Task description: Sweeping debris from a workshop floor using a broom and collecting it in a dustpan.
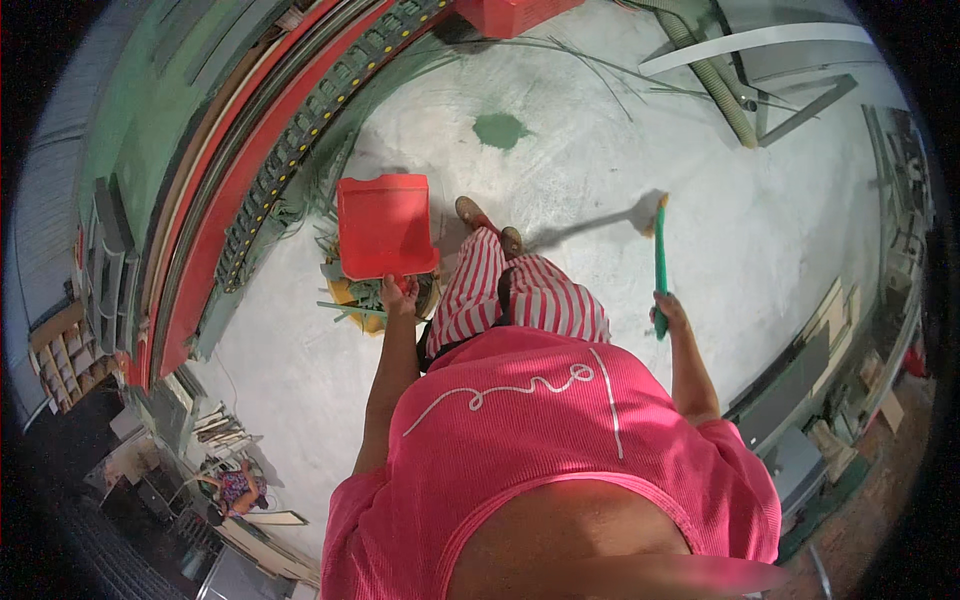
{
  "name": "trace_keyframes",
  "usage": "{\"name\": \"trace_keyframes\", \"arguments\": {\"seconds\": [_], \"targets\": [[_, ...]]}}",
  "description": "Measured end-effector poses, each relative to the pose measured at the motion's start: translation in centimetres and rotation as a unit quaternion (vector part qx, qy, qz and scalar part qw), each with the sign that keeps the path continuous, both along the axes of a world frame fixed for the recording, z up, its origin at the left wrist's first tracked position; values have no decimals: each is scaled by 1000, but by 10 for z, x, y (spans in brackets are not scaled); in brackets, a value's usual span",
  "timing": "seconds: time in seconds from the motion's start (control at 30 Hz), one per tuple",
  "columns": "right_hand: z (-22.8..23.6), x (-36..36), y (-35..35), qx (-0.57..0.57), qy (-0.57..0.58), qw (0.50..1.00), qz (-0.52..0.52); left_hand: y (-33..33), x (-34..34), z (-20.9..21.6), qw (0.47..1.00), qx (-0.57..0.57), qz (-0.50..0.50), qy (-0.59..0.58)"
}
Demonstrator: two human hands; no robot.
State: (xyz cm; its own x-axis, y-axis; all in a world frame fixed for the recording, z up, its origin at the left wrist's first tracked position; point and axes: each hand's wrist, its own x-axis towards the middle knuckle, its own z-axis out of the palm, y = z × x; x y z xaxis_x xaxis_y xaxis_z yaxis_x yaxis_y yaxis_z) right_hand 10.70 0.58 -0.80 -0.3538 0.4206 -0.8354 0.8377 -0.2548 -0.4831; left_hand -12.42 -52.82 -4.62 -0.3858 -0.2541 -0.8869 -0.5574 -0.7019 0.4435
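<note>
My left hand (pixel 400 294) is closed on the near edge of a red dustpan (pixel 384 222), whose flat pan points away from me. Below and partly hidden by the dustpan stands a yellow container (pixel 368 322) with green strips sticking out of it. Out to the right, my right hand (pixel 671 310) grips the lower end of a green-handled brush (pixel 661 250). The brush stands nearly upright in the picture, its yellowish tip at the far end. Both hands are well apart, on either side of my striped trousers.
A long red machine (pixel 215 215) with a dark toothed track curves along the left. Green scraps lie along its base. Green powder (pixel 500 130) marks the pale floor ahead. A ribbed hose (pixel 715 85) lies far right; another person (pixel 240 492) is at lower left.
</note>
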Motion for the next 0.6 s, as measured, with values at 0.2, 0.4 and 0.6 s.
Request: {"name": "trace_keyframes", "arguments": {"seconds": [0.2, 0.4, 0.6], "targets": [[-52, -83, 16, -130, 85, 973, -169, -3, -31, 11, 996, 16, -80, 34], [-92, -194, -83, -38, 66, 997, -19, 5, -59, 22, 992, -6, -112, 56], [-96, -268, -155, 364, 327, 610, 623, 12, -86, 21, 995, -18, -79, 52]]}}
